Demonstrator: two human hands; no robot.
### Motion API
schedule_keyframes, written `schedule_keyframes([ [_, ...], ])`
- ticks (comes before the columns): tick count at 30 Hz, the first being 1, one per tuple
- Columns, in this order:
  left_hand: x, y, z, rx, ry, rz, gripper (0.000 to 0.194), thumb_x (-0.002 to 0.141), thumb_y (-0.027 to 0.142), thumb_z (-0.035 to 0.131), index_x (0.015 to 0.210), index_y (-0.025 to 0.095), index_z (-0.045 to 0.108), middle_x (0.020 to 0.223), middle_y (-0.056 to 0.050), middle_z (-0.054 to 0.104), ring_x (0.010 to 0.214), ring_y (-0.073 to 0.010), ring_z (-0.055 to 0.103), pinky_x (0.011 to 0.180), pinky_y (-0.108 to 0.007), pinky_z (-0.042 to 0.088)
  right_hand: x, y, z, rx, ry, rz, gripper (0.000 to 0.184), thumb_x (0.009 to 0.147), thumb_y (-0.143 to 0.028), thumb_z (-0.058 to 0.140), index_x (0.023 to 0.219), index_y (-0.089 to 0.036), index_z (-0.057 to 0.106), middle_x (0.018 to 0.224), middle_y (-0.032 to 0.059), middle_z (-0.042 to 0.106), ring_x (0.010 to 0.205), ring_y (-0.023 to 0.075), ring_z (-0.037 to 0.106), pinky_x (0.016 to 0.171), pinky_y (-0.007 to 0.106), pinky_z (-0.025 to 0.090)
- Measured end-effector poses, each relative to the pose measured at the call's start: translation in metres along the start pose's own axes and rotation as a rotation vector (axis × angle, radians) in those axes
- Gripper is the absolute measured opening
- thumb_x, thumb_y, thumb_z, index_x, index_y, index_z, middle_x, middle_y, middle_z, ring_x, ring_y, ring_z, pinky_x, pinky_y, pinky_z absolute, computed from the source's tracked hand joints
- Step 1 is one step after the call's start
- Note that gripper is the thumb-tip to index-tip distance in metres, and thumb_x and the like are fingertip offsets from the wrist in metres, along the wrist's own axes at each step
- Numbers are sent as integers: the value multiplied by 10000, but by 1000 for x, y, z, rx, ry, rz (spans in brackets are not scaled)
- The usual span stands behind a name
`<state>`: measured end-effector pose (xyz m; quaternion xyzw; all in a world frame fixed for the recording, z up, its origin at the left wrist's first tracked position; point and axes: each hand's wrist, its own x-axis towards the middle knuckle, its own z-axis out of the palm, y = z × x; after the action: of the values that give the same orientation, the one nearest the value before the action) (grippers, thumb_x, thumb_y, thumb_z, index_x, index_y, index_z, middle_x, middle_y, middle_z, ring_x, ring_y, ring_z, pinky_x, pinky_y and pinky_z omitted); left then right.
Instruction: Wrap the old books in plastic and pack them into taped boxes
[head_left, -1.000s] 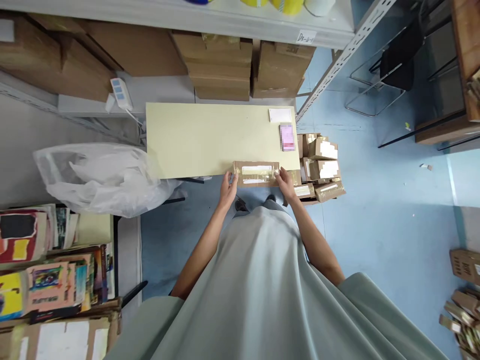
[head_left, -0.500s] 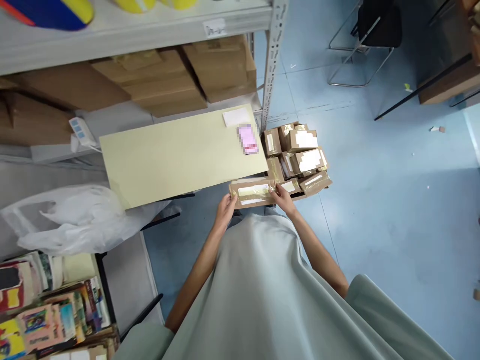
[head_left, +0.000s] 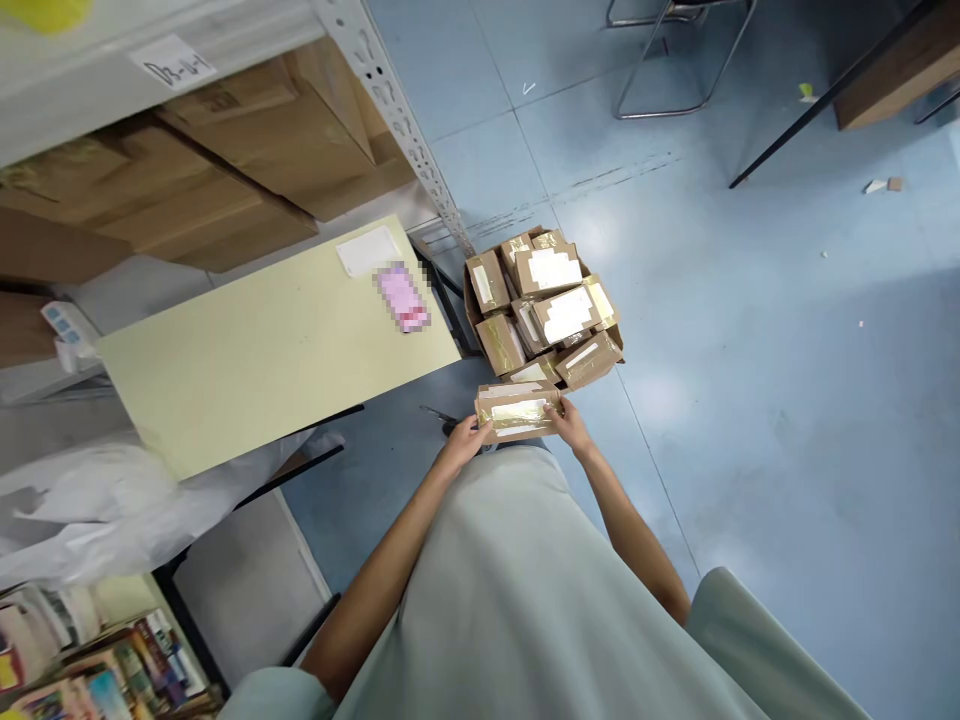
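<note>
Head view, and here we are with 2 bare hands on 1 small cardboard carton (head_left: pixel 517 412)! The left hand (head_left: pixel 466 440) has its fingers closed on the carton's left end; the right hand (head_left: pixel 571 424) grips the right end, fingers curled around the edge. The carton sits between them, just in front of the body, right of the pale table (head_left: pixel 277 350) and at the near side of 1 open box (head_left: pixel 472 300) on the blue floor (head_left: pixel 750 400). Whether the carton touches that box, I cannot tell.

Look inside the box: at least 9 packed cartons (head_left: pixel 568 315), piled at various angles, several with white labels and shiny tape. Over on the table, at its far right end, lie 1 white card (head_left: pixel 369 250) and 1 blurred pink item (head_left: pixel 405 298), side by side. Far left, 1 metal shelf (head_left: pixel 255 38) carries 1 handwritten tag (head_left: pixel 174 62), with at least 3 big boxes (head_left: pixel 262 140) beneath it. On the left there's 1 white power strip (head_left: pixel 69 322), then 1 crumpled plastic bag (head_left: pixel 97 500) nearer in, and a row of books (head_left: pixel 142 660) at near left, too many and too blurred to count. Far right, 1 chair (head_left: pixel 660 115) shows only its lower part.
</note>
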<state>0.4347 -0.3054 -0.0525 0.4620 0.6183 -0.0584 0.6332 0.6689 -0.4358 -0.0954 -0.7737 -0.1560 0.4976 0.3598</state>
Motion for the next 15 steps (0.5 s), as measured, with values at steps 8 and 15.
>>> schedule_keyframes([
  [8, 5, 23, 16, 2, -27, -37, 317, 1001, 372, 770, 1246, 171, 751, 1391, -150, 817, 1286, -318, 791, 1133, -423, 610, 9, 12, -18, 118, 21, 19, 555, 792, -751, 763, 1009, -248, 680, 936, 50, 775, 1009, 290, 679, 921, 388, 565],
  [15, 10, 36, 21, 26, -38, -30, 421, 949, 514, 835, 1217, 195, 779, 1406, -147, 812, 1299, -338, 780, 1107, -431, 623, 18, 15, -27, 124, 37, 28, 540, 800, -733, 748, 1010, -239, 680, 1023, 77, 801, 1039, 303, 698, 989, 416, 561],
])
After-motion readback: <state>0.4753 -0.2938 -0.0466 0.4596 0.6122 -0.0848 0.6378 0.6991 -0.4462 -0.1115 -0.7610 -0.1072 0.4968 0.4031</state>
